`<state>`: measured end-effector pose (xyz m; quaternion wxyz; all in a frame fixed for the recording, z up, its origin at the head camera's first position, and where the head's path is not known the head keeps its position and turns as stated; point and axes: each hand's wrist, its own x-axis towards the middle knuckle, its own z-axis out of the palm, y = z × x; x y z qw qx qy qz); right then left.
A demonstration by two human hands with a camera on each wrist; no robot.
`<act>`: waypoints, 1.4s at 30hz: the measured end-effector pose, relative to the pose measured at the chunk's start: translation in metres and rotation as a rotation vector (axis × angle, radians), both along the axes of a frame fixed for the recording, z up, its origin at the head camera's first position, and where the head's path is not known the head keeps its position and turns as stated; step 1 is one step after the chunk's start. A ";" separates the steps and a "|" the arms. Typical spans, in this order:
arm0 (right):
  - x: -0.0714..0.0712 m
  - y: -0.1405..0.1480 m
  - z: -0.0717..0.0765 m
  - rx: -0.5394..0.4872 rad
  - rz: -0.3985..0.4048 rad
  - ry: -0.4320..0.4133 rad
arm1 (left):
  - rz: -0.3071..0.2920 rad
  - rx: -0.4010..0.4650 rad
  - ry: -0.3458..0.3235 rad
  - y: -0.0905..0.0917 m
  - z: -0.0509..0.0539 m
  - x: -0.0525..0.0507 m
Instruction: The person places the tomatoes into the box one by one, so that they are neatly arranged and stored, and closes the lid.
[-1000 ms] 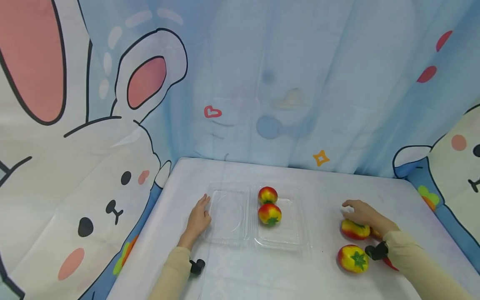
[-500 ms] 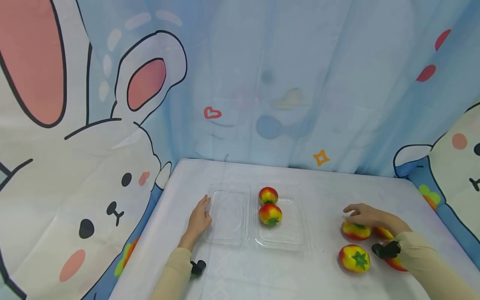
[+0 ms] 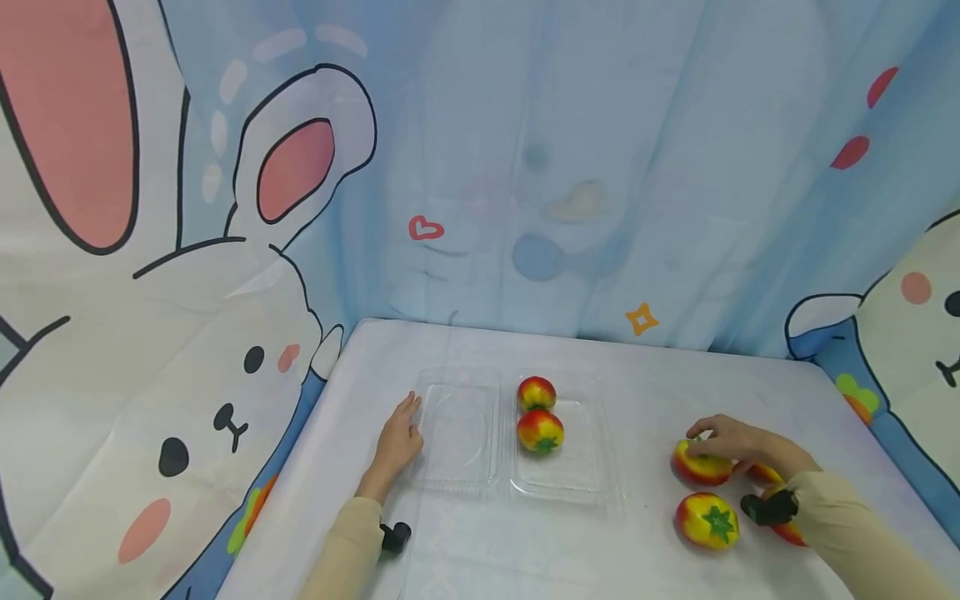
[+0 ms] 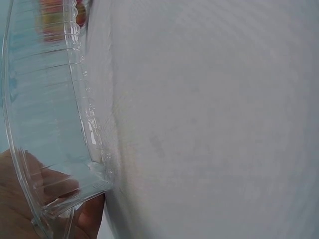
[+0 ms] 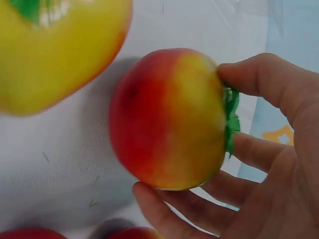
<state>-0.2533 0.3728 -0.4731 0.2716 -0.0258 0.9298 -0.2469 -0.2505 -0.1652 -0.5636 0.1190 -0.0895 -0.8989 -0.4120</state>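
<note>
My right hand holds a red-and-yellow toy persimmon with a green leafy top. In the right wrist view, the thumb lies at one side of the fruit and fingertips at the other. My left hand rests against the left edge of a clear plastic clamshell box, its fingers fairly straight. The left wrist view shows some of these fingers through the clear box wall. Two persimmons sit in the box's right half, a rear persimmon and a front persimmon.
Another persimmon lies just in front of the held one. More persimmons, including a partly hidden persimmon, lie beneath the right wrist. The white-covered table meets a blue printed curtain at the back and a rabbit print at the left.
My right hand has lowered onto the persimmon and closed its fingers around it. That fruit has shifted slightly left and turned. My left hand and the box stay put.
</note>
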 end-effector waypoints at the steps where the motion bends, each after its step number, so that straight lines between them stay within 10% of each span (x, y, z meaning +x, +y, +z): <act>1: 0.000 -0.001 -0.001 -0.008 -0.004 0.018 | 0.000 0.000 0.000 0.000 0.000 0.000; 26: -0.006 -0.136 0.027 -0.300 0.150 0.490 | 0.000 0.003 0.009 0.000 -0.002 0.002; 42: 0.014 -0.178 -0.008 -0.382 0.231 0.432 | 0.004 0.014 -0.004 0.001 0.000 0.001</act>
